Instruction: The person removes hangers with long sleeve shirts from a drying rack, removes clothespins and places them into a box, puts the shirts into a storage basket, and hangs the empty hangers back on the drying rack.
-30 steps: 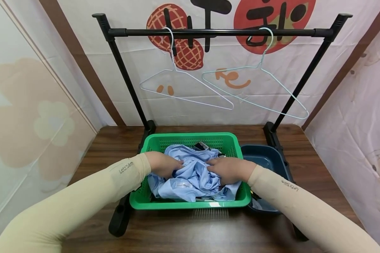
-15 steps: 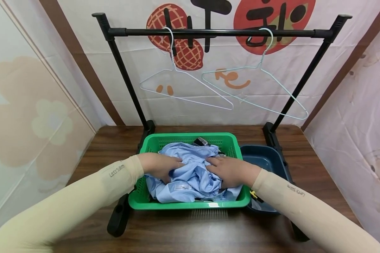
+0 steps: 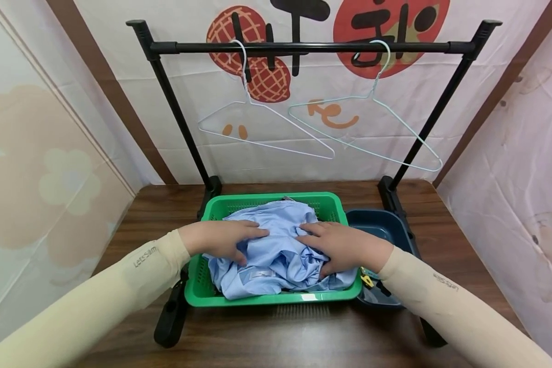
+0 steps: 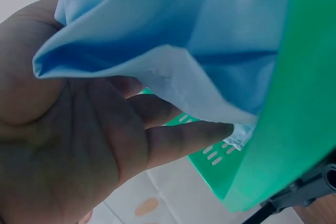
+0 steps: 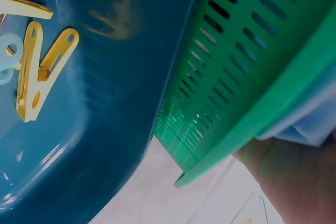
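Observation:
A crumpled light blue garment with a small white label fills most of a green slotted basket. On its left side rests my left hand, fingers mostly straight. In the left wrist view, a loose fold lies over the thumb side of that hand, and the fingers extend beneath it. My right hand lies spread on the garment's right side. Only part of the right hand shows past the basket rim in the right wrist view, beside a bit of blue cloth.
A dark blue basin stands against the basket's right side, with yellow clothes pegs in it. Over the basket spans a black rack, carrying a white wire hanger and a pale green one. Wooden tabletop surrounds the basket.
Both hands have moved apart and their fingers have spread. The garment lies flatter and wider, and now covers the dark item at the basket's back. The head view has shifted slightly.

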A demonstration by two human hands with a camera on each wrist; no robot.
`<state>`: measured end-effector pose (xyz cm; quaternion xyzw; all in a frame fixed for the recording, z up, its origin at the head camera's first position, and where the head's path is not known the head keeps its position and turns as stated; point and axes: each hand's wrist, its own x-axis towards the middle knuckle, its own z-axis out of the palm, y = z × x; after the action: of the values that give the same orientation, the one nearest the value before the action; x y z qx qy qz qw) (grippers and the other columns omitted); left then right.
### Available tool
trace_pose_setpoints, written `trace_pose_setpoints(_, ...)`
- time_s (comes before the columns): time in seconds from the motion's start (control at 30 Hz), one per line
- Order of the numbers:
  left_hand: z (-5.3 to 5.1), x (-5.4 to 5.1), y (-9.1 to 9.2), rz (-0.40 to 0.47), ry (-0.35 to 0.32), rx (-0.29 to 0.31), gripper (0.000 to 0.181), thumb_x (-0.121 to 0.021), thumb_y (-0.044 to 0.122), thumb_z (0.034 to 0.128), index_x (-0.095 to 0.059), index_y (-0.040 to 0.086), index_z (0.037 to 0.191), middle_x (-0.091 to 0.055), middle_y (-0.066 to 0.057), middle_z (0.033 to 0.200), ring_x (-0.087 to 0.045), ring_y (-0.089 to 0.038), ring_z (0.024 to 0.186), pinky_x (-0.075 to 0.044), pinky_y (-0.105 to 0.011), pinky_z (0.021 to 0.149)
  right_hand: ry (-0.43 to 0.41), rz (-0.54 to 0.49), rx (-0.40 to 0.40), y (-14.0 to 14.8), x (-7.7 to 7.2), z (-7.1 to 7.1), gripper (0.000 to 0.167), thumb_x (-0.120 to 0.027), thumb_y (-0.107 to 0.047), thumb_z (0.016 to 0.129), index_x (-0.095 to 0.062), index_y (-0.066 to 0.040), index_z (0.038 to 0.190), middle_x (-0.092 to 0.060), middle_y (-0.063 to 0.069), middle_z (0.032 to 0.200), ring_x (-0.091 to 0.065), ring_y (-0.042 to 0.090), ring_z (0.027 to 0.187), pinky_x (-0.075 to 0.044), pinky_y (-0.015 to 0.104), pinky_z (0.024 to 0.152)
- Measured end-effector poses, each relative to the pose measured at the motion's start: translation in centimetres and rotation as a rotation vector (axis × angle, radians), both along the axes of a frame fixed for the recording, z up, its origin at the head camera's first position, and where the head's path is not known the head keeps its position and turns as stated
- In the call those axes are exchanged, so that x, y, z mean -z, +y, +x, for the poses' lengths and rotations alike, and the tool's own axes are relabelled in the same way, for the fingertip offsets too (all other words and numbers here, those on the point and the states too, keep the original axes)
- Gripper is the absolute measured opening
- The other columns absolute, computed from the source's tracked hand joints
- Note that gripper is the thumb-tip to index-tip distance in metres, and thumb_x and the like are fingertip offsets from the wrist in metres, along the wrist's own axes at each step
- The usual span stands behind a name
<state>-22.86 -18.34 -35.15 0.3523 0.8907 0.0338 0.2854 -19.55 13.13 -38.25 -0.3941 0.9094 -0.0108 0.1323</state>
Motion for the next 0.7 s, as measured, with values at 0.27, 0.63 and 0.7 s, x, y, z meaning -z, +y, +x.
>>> trace_pose_setpoints(0.27, 0.6, -0.2, -1.7, 0.106, 0.059, 0.019, 0.066, -0.067, 0.034, 0.1007, -0.039, 0.024, 0.159, -0.033, -0.013, 0.165, -0.029, -0.036, 0.153, -0.031, -0.058, 0.119, 0.03, -0.06, 0.009, 1.3, -0.1, 0.2, 0.085, -0.072, -0.059, 0.09, -0.032, -0.035, 0.161, -0.028, 0.002, 0.168, -0.026, 0.03, 0.154, -0.029, 0.054, 0.121)
trace_pose_setpoints(0.63, 1.7, -0.2, -3.4, 0.235, 0.157, 0.01, 0.055, -0.067, 0.028, 0.1014, -0.05, 0.016, 0.152, -0.046, -0.012, 0.157, -0.04, -0.033, 0.147, -0.039, -0.055, 0.115, 0.092, -0.218, 0.01, 2.8, -0.3, 1.0, 0.071, -0.07, -0.054, 0.093, -0.046, -0.029, 0.155, -0.038, 0.003, 0.163, -0.035, 0.028, 0.151, -0.034, 0.055, 0.118)
trace_pose_setpoints(0.7, 1.9, -0.2, -3.7, 0.241, 0.184, 0.006, 0.055, -0.066, 0.03, 0.1014, -0.05, 0.015, 0.152, -0.047, -0.013, 0.156, -0.041, -0.034, 0.147, -0.04, -0.056, 0.114, 0.122, -0.236, 0.005, 3.1, -0.4, 1.3, 0.068, -0.07, -0.053, 0.094, -0.048, -0.029, 0.153, -0.04, 0.003, 0.162, -0.037, 0.027, 0.149, -0.035, 0.054, 0.118)
